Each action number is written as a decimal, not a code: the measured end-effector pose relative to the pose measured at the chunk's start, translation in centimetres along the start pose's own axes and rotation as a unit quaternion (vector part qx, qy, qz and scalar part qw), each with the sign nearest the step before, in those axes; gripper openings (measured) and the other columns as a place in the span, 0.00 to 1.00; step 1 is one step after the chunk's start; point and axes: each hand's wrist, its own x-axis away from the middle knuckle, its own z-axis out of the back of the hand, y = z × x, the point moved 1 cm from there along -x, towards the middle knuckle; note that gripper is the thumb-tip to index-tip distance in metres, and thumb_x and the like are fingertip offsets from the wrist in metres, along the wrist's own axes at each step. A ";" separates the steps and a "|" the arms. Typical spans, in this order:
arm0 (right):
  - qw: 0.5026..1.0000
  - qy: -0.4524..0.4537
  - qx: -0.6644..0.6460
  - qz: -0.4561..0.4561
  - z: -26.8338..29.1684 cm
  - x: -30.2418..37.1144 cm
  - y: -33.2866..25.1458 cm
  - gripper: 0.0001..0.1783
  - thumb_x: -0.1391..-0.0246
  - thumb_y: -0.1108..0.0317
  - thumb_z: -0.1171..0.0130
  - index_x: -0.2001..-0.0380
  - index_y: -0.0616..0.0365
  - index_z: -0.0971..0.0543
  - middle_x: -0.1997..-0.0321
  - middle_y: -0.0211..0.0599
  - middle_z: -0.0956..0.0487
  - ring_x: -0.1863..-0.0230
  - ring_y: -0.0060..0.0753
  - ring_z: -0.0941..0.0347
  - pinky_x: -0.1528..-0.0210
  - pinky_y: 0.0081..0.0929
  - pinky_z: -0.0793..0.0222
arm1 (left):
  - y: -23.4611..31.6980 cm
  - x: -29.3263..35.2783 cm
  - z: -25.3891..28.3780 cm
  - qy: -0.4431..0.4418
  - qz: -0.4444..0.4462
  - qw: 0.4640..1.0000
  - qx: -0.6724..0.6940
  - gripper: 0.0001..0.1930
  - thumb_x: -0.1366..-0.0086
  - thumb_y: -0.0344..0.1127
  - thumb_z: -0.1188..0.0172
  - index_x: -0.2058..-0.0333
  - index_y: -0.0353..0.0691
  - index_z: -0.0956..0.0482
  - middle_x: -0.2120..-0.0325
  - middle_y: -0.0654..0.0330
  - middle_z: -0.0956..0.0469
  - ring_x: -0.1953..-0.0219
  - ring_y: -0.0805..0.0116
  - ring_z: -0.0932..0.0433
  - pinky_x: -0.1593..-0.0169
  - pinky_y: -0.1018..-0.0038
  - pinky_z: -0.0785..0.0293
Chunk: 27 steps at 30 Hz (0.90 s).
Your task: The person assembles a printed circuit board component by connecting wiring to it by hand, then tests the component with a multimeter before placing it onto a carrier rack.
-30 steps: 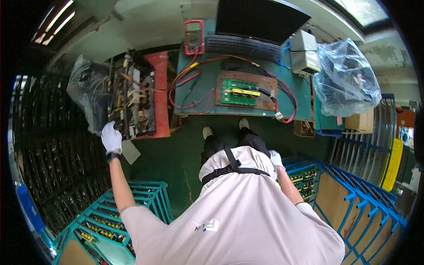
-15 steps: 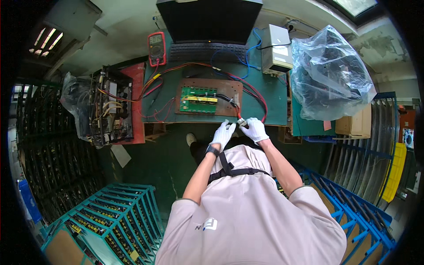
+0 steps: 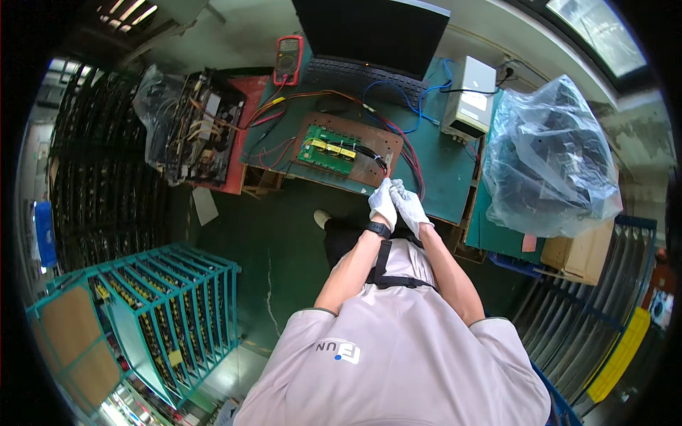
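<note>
My white-gloved left hand (image 3: 383, 201) and right hand (image 3: 410, 206) meet at the front edge of the green bench. Both are closed, fingertips together, on a cable connector that the gloves mostly hide. Red wires (image 3: 385, 171) run into this grip. Black leads (image 3: 369, 153) lead from there to a green circuit board (image 3: 330, 165) with yellow parts. The board lies on a brown plate (image 3: 389, 145), just beyond my hands and to the left.
Behind the plate stand a red multimeter (image 3: 288, 58), a laptop (image 3: 369, 35) and a grey-white box (image 3: 470, 96). Red cables (image 3: 410, 153) loop across the bench. An opened electronic unit (image 3: 206, 135) sits left, a plastic-covered item (image 3: 550, 160) right. A teal rack (image 3: 192, 284) stands behind left.
The view has turned, so the bench appears tilted. My left hand has come closer to the right, and the connector that showed between them is now mostly covered.
</note>
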 end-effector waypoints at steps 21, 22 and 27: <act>0.999 0.002 0.052 0.004 0.0 0.4 0.5 0.18 0.32 0.60 0.46 0.53 0.66 0.19 0.55 0.34 0.17 0.53 0.25 0.25 0.47 0.26 0.30 | 1.3 1.6 -1.3 0.027 -0.008 0.999 0.018 0.16 0.27 0.40 0.48 0.60 0.33 0.17 0.63 0.53 0.14 0.62 0.64 0.16 0.54 0.71 0.20; 0.999 0.001 0.036 0.008 0.1 0.5 0.4 0.18 0.31 0.61 0.46 0.52 0.66 0.19 0.56 0.32 0.17 0.54 0.23 0.26 0.48 0.25 0.30 | 1.2 1.6 -1.3 0.030 -0.009 0.999 0.023 0.16 0.27 0.40 0.48 0.60 0.33 0.17 0.63 0.53 0.14 0.62 0.64 0.16 0.54 0.71 0.20; 0.998 -0.023 0.053 -0.004 0.7 0.8 -0.1 0.19 0.30 0.61 0.46 0.47 0.65 0.20 0.52 0.30 0.18 0.52 0.21 0.26 0.47 0.23 0.30 | 0.6 1.4 -1.1 0.046 0.018 0.997 0.054 0.14 0.29 0.40 0.44 0.63 0.35 0.16 0.67 0.57 0.14 0.67 0.67 0.17 0.60 0.73 0.20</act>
